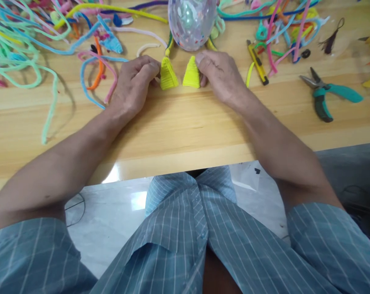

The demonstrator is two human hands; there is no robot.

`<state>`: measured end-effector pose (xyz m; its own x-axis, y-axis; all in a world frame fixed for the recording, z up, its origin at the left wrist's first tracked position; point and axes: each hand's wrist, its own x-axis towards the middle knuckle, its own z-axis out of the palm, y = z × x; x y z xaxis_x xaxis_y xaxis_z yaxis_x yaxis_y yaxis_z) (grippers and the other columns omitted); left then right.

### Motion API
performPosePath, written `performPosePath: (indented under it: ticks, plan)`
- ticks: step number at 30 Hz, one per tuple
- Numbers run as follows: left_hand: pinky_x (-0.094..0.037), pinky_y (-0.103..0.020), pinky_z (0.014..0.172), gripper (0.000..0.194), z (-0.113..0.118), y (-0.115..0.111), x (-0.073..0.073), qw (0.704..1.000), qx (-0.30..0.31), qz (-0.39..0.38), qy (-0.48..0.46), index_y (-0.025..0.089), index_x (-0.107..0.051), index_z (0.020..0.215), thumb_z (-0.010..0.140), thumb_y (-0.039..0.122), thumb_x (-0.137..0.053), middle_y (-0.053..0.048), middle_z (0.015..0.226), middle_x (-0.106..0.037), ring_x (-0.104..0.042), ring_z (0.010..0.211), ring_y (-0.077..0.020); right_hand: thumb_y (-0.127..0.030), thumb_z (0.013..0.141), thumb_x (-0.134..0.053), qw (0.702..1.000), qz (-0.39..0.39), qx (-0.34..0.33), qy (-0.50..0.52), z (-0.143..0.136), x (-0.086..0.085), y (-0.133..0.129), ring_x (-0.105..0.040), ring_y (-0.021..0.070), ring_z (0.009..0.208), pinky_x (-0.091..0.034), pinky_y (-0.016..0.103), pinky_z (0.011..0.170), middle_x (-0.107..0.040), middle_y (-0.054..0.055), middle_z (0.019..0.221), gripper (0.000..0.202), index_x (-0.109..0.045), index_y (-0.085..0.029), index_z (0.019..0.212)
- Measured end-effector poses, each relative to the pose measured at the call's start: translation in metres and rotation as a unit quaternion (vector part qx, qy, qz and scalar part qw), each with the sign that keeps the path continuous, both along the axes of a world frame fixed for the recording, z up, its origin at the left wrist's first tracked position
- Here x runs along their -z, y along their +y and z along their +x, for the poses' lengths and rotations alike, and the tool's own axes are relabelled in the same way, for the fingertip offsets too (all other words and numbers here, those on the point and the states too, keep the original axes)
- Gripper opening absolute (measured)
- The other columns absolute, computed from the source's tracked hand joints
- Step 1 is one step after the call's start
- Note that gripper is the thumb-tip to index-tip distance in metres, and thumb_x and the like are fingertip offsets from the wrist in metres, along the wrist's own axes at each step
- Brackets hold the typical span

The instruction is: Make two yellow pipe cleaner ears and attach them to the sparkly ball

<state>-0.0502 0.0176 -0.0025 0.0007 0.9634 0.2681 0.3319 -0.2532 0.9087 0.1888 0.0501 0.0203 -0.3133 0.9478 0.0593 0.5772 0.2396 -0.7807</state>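
Two small yellow wedge-shaped pieces, ribbed like wound pipe cleaner, are side by side with a narrow gap between them. My left hand (pixel 139 81) pinches the outer edge of the left yellow piece (pixel 168 75), with thumb and fingers pressed together. The right yellow piece (pixel 191 73) is held at its outer edge by my right hand (pixel 219 74), the thumb near its top. Just beyond both hands stands a clear, rounded container (pixel 191 22) with coloured specks. Dark green and yellow strips show at either side of its base.
Tangled pipe cleaners (pixel 28 61) cover the wooden table (pixel 178 130) at the left, and more (pixel 285 28) lie at the back right. A yellow cutter (pixel 257 62) and teal-handled pliers (pixel 328 92) rest right of my right hand. The table's front edge runs below my forearms.
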Motion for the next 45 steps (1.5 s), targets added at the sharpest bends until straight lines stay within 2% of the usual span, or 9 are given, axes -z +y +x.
performPosePath:
  ticks: [7, 14, 19, 23, 27, 31, 36, 42, 45]
  plan:
    - [-0.037, -0.033, 0.059, 0.007, -0.002, 0.003, 0.009, 1.0, 0.016, 0.012, 0.004, 0.025, -0.076, 0.081, 0.078, 0.023, -0.082, 0.0, 0.072, -0.069, -0.05, 0.061, -0.0145, -0.065, 0.094, -0.063, 0.999, 0.039, -0.012, -0.015, 0.002, 0.002, -0.002, -0.059, 0.0301, 0.091, -0.04, 0.044, 0.075, -0.067, 0.003, 0.073, 0.042, -0.05, -0.036, 0.066]
    - [-0.039, -0.026, 0.054, 0.017, -0.009, 0.008, 0.015, 0.996, 0.036, 0.042, 0.064, 0.024, -0.07, 0.08, 0.08, 0.023, -0.087, 0.002, 0.073, -0.069, -0.048, 0.06, -0.011, -0.031, 0.084, -0.067, 0.996, 0.084, -0.018, -0.038, 0.0, 0.009, 0.001, -0.059, 0.0226, 0.079, -0.042, 0.039, 0.07, -0.071, -0.002, 0.081, 0.021, -0.052, -0.034, 0.069]
    - [-0.039, -0.026, 0.055, 0.014, -0.009, 0.01, 0.016, 0.997, 0.031, 0.033, 0.07, 0.023, -0.07, 0.079, 0.079, 0.016, -0.082, 0.001, 0.073, -0.068, -0.048, 0.06, -0.0113, -0.026, 0.077, -0.065, 0.995, 0.097, -0.021, -0.033, -0.001, 0.011, 0.001, -0.059, 0.0233, 0.074, -0.041, 0.039, 0.068, -0.069, -0.002, 0.073, 0.011, -0.062, -0.035, 0.072]
    - [-0.038, -0.027, 0.056, 0.012, -0.009, 0.011, 0.017, 0.997, 0.04, 0.027, 0.061, 0.022, -0.071, 0.08, 0.078, 0.016, -0.081, 0.001, 0.074, -0.069, -0.049, 0.061, -0.0114, -0.022, 0.072, -0.063, 0.995, 0.092, -0.016, 0.02, -0.002, 0.013, 0.003, -0.057, 0.0232, 0.07, -0.04, 0.039, 0.067, -0.064, -0.003, 0.069, 0.028, -0.078, -0.038, 0.089]
    - [-0.037, -0.029, 0.058, 0.01, -0.01, 0.01, 0.014, 0.998, 0.04, 0.014, 0.055, 0.022, -0.072, 0.081, 0.086, 0.024, -0.08, 0.0, 0.072, -0.065, -0.048, 0.061, -0.0125, -0.02, 0.07, -0.065, 0.995, 0.085, -0.006, 0.043, -0.001, 0.017, 0.007, -0.05, 0.0212, 0.065, -0.036, 0.037, 0.063, -0.056, -0.003, 0.066, 0.025, -0.076, -0.037, 0.085]
    - [-0.049, -0.036, 0.069, 0.027, -0.009, 0.009, 0.01, 0.999, 0.034, 0.014, 0.033, 0.023, -0.068, 0.075, 0.099, 0.036, -0.066, -0.004, 0.074, -0.066, -0.062, 0.071, -0.019, -0.022, 0.073, -0.067, 0.995, 0.084, 0.0, 0.047, 0.0, 0.016, 0.007, -0.047, 0.0197, 0.063, -0.035, 0.037, 0.062, -0.054, -0.003, 0.066, 0.017, -0.073, -0.035, 0.082]
    - [-0.056, -0.047, 0.075, 0.025, -0.008, 0.009, 0.008, 0.999, 0.043, 0.029, -0.002, 0.032, -0.066, 0.067, 0.091, 0.041, -0.063, -0.005, 0.076, -0.068, -0.065, 0.074, -0.026, -0.026, 0.075, -0.066, 0.997, 0.059, -0.008, 0.05, 0.002, 0.012, 0.004, -0.044, 0.0195, 0.059, -0.034, 0.037, 0.061, -0.052, -0.004, 0.061, 0.014, -0.075, -0.035, 0.084]
    - [-0.046, -0.04, 0.066, 0.005, -0.005, 0.007, 0.009, 0.999, 0.035, 0.006, -0.001, 0.028, -0.071, 0.077, 0.08, 0.028, -0.067, -0.003, 0.074, -0.066, -0.058, 0.067, -0.0203, -0.027, 0.07, -0.071, 0.997, 0.04, -0.036, 0.063, 0.003, 0.015, 0.006, -0.058, 0.0223, 0.07, -0.043, 0.038, 0.064, -0.072, -0.001, 0.075, 0.021, -0.077, -0.036, 0.088]
    - [-0.038, -0.034, 0.062, 0.016, -0.007, 0.009, 0.013, 0.998, 0.061, 0.005, 0.014, 0.022, -0.077, 0.091, 0.076, 0.023, -0.077, -0.001, 0.077, -0.067, -0.051, 0.063, -0.0147, -0.034, 0.071, -0.076, 0.994, 0.036, -0.062, 0.081, 0.001, 0.017, 0.005, -0.062, 0.0231, 0.076, -0.047, 0.04, 0.068, -0.076, 0.0, 0.083, 0.014, -0.075, -0.037, 0.085]
